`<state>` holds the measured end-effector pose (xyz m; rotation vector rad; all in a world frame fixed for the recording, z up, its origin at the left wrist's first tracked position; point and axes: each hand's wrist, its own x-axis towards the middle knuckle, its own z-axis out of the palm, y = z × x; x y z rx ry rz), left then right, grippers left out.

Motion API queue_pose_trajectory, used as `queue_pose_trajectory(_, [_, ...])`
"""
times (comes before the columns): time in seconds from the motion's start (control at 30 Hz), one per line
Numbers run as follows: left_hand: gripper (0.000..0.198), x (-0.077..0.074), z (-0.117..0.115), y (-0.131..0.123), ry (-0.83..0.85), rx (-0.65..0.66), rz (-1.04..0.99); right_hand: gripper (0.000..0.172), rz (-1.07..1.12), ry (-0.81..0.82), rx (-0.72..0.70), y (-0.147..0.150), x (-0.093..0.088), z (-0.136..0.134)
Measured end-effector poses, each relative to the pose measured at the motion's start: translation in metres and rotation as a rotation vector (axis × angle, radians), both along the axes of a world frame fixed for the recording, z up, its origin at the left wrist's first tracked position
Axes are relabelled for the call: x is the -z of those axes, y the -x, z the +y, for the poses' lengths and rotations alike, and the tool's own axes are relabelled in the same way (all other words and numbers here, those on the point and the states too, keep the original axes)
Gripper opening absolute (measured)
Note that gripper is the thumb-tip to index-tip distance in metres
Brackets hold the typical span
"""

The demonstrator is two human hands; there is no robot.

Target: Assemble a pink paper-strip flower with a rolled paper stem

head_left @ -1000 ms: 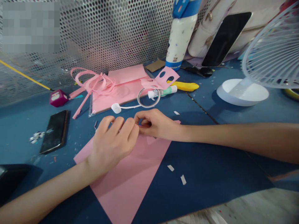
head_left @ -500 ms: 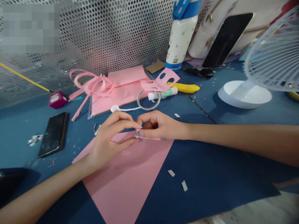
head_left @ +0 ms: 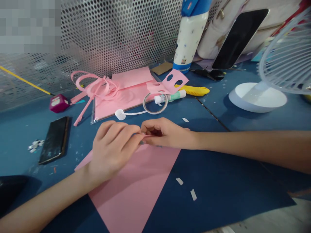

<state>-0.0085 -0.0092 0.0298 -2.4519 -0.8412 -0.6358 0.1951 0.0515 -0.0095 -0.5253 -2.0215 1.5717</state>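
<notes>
My left hand (head_left: 115,149) and my right hand (head_left: 166,132) meet above a pink paper sheet (head_left: 131,191) lying on the blue table. Between their fingertips they pinch a small pink paper strip (head_left: 147,136), mostly covered by the fingers. The left fingers are curled and pressed together at the strip's left end. My right thumb and index finger close on it from the other side. Just beyond the hands are a roll of tape (head_left: 145,108), a glue stick (head_left: 175,96) and a pink paper piece with oval holes (head_left: 173,81).
Pink curled strips (head_left: 97,89) and a packet of pink paper (head_left: 109,110) lie behind. A phone (head_left: 54,140) and purple cube (head_left: 59,103) are left. A yellow cutter (head_left: 196,91), bottle (head_left: 190,40) and small fan (head_left: 257,98) stand or lie right. White scraps (head_left: 193,194) dot the table.
My left fingers have curled in and closed more tightly at the pink strip, the hand turning so its back faces up. My right hand keeps its pinch, nearly unmoved.
</notes>
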Motion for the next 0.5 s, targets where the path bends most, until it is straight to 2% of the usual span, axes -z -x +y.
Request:
queue_pose_trajectory(0.1, [0.012, -0.003, -0.004, -0.005, -0.134, 0.019, 0.094, 0.024, -0.068, -0.11, 0.059, 0.002, -0.002, -0.004])
queue_pose_trajectory(0.2, [0.008, -0.004, -0.006, -0.008, -0.173, 0.039, 0.123, 0.028, -0.103, -0.173, 0.09, 0.003, -0.003, -0.008])
queue_pose_trajectory(0.37, [0.007, -0.001, -0.006, -0.008, -0.121, 0.011, 0.087, 0.024, -0.072, -0.182, 0.101, 0.004, -0.002, -0.012])
queue_pose_trajectory(0.5, [0.008, 0.001, -0.006, -0.006, -0.003, 0.028, 0.008, 0.018, -0.02, -0.115, 0.038, 0.003, 0.0, -0.01])
